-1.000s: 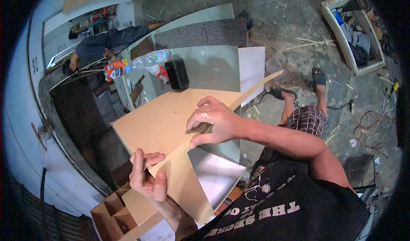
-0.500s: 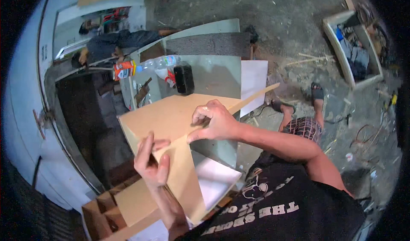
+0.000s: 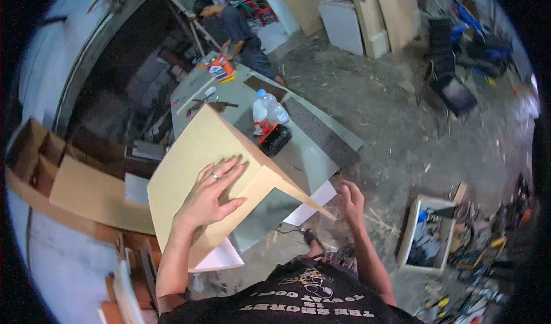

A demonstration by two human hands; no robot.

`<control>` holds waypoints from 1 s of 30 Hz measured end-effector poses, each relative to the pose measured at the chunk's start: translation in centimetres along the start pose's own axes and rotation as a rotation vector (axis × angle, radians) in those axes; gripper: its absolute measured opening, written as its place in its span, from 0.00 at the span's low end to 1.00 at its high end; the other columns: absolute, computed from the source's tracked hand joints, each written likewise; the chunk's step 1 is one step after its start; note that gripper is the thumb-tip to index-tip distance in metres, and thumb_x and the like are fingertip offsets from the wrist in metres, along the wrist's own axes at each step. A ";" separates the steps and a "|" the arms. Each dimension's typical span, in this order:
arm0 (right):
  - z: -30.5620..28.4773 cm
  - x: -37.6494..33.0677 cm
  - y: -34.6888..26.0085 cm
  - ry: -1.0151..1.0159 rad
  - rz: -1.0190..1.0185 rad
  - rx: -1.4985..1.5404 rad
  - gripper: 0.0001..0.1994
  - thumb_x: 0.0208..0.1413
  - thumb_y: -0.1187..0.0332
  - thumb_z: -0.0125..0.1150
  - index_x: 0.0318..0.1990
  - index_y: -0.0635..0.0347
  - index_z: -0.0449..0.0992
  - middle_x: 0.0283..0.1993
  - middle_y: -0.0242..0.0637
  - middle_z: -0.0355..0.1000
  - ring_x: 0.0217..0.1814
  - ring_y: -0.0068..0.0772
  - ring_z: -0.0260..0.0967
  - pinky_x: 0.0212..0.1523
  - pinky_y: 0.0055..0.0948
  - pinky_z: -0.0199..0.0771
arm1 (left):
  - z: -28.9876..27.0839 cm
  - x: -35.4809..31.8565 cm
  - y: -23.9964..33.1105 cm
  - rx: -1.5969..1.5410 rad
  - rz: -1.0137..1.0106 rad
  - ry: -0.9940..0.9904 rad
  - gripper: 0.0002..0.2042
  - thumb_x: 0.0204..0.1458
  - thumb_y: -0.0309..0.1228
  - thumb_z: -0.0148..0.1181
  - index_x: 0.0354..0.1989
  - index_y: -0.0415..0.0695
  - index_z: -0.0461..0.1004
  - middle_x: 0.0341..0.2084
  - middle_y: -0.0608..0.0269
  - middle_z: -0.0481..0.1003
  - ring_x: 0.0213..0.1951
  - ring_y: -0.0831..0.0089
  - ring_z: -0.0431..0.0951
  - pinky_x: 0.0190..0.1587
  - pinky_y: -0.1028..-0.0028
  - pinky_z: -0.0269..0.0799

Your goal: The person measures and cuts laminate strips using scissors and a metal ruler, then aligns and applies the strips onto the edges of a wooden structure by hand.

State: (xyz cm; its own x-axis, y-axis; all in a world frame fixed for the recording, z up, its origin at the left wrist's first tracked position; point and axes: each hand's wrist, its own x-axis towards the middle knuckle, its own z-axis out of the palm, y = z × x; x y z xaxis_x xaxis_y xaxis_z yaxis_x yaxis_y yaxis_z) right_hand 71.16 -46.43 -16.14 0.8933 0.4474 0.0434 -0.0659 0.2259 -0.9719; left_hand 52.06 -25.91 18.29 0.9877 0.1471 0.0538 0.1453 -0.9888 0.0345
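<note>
A tan board piece [image 3: 178,160] sits over the near end of the grey worktable, with a narrow strip [image 3: 307,199] running out from its corner to the right. My left hand [image 3: 215,195] lies on the board with fingers spread, a ring on one of them. Off the strip's free end, apart from it, is my right hand [image 3: 351,200]. Its fingers are curled, and whatever they may hold is hidden. Beyond the board stand a clear plastic bottle [image 3: 275,110], a white bottle with a red top [image 3: 260,116] and a black block-shaped item [image 3: 275,140].
The grey worktable [image 3: 310,157] carries a dark textured strip [image 3: 321,130] and a red-orange can [image 3: 220,69]. Another person [image 3: 247,40] bends at its far end. A compartmented wooden unit [image 3: 86,189] stands left. At right are a bin of odds and ends [image 3: 427,232] and scattered tools.
My right hand has come off the board and moved out to the right. My left hand has gone from the board's edge to lying flat on its face. The view has swung round.
</note>
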 end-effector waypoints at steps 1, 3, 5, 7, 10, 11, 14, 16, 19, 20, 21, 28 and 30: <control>-1.7 -0.4 0.8 0.007 0.031 -0.016 0.18 0.68 0.60 0.57 0.52 0.69 0.77 0.44 0.40 0.78 0.48 0.31 0.73 0.52 0.32 0.72 | 0.1 -1.6 0.1 -0.022 -0.084 -0.009 0.37 0.46 0.37 0.73 0.68 0.45 0.67 0.68 0.49 0.64 0.70 0.53 0.62 0.72 0.53 0.54; -4.9 -1.0 3.3 0.033 0.015 -0.094 0.17 0.69 0.61 0.55 0.51 0.68 0.77 0.42 0.37 0.76 0.45 0.27 0.73 0.48 0.29 0.72 | 0.3 -5.1 0.1 -0.071 -0.213 0.079 0.40 0.43 0.35 0.75 0.68 0.44 0.67 0.68 0.49 0.65 0.69 0.52 0.63 0.71 0.56 0.56; -6.6 -1.6 5.0 0.055 -0.001 -0.170 0.16 0.70 0.61 0.54 0.50 0.68 0.77 0.40 0.33 0.75 0.43 0.24 0.72 0.44 0.26 0.71 | 1.1 -9.1 -0.2 -0.117 -0.346 0.159 0.42 0.40 0.34 0.76 0.68 0.42 0.67 0.68 0.48 0.65 0.68 0.51 0.64 0.70 0.58 0.57; -8.2 -2.4 5.8 0.028 0.131 -0.150 0.18 0.70 0.59 0.55 0.50 0.69 0.77 0.41 0.35 0.76 0.44 0.27 0.72 0.49 0.29 0.72 | 2.1 -13.4 0.1 -0.020 -0.570 0.252 0.41 0.43 0.41 0.77 0.68 0.46 0.67 0.66 0.47 0.67 0.67 0.49 0.64 0.69 0.53 0.59; -9.3 -2.7 8.0 -0.035 0.164 -0.139 0.16 0.70 0.61 0.55 0.48 0.70 0.77 0.39 0.35 0.76 0.44 0.28 0.74 0.49 0.30 0.73 | 5.3 -19.6 -0.4 -0.067 -0.845 0.409 0.45 0.41 0.34 0.78 0.71 0.45 0.62 0.68 0.43 0.60 0.68 0.46 0.62 0.68 0.55 0.62; -8.8 -3.1 8.3 -0.043 0.201 -0.088 0.16 0.70 0.61 0.55 0.48 0.70 0.77 0.39 0.35 0.76 0.44 0.29 0.75 0.49 0.30 0.74 | 6.0 -22.1 -0.4 -0.091 -0.932 0.445 0.47 0.43 0.33 0.78 0.73 0.44 0.58 0.71 0.43 0.55 0.70 0.48 0.60 0.68 0.56 0.63; -7.7 -3.3 8.0 -0.167 0.158 -0.229 0.16 0.70 0.61 0.56 0.49 0.70 0.77 0.41 0.36 0.77 0.43 0.31 0.75 0.47 0.31 0.75 | 7.2 -26.8 0.2 -0.044 -1.067 0.612 0.51 0.43 0.33 0.78 0.76 0.43 0.51 0.72 0.40 0.52 0.71 0.48 0.57 0.70 0.55 0.59; -6.0 -3.0 7.2 -0.285 0.062 -0.357 0.17 0.69 0.61 0.57 0.49 0.71 0.77 0.41 0.40 0.77 0.43 0.31 0.75 0.46 0.33 0.76 | 8.5 -29.5 0.5 0.038 -1.169 0.653 0.53 0.43 0.33 0.78 0.76 0.41 0.49 0.72 0.39 0.52 0.72 0.48 0.55 0.71 0.54 0.56; -4.8 -2.8 7.0 -0.338 0.103 -0.377 0.16 0.69 0.62 0.57 0.48 0.71 0.78 0.40 0.40 0.76 0.40 0.31 0.74 0.45 0.33 0.77 | 12.3 -33.7 -1.7 -0.072 -1.040 0.981 0.58 0.40 0.34 0.80 0.76 0.37 0.44 0.73 0.40 0.52 0.73 0.50 0.54 0.73 0.54 0.50; -3.4 -3.3 7.0 -0.382 0.105 -0.380 0.16 0.69 0.62 0.57 0.48 0.71 0.78 0.40 0.40 0.76 0.40 0.31 0.74 0.45 0.33 0.77 | 14.0 -35.1 -2.4 -0.166 -1.058 1.037 0.58 0.40 0.34 0.80 0.76 0.37 0.44 0.72 0.41 0.53 0.71 0.51 0.57 0.72 0.54 0.52; -2.3 -4.0 6.5 -0.351 0.105 -0.363 0.16 0.69 0.62 0.56 0.47 0.71 0.78 0.39 0.40 0.75 0.39 0.31 0.74 0.44 0.34 0.77 | 15.2 -35.8 -2.4 -0.262 -1.121 1.014 0.58 0.41 0.34 0.80 0.76 0.38 0.43 0.71 0.41 0.55 0.70 0.52 0.59 0.71 0.55 0.54; 7.8 -9.9 10.0 -0.610 -0.053 -0.627 0.16 0.67 0.62 0.56 0.50 0.66 0.79 0.41 0.41 0.77 0.39 0.34 0.76 0.43 0.35 0.78 | 26.0 -38.6 -5.8 -0.798 -0.896 0.768 0.36 0.51 0.40 0.72 0.68 0.43 0.64 0.51 0.53 0.79 0.48 0.59 0.82 0.51 0.63 0.76; 11.9 -13.8 11.4 -0.743 -0.012 -0.687 0.16 0.65 0.62 0.58 0.53 0.63 0.78 0.41 0.44 0.79 0.41 0.37 0.78 0.45 0.36 0.78 | 27.0 -38.5 -6.9 -0.825 -0.870 0.704 0.34 0.52 0.39 0.71 0.67 0.43 0.66 0.48 0.52 0.80 0.48 0.58 0.82 0.48 0.62 0.77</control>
State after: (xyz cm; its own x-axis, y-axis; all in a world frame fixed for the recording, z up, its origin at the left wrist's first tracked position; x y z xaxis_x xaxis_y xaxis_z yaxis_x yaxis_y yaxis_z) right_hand 52.84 -39.74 -25.04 0.3733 0.9268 -0.0403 0.4208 -0.2079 -0.8830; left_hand 14.57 -25.50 -10.99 0.3262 0.9263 0.1887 0.3714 -0.3091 0.8755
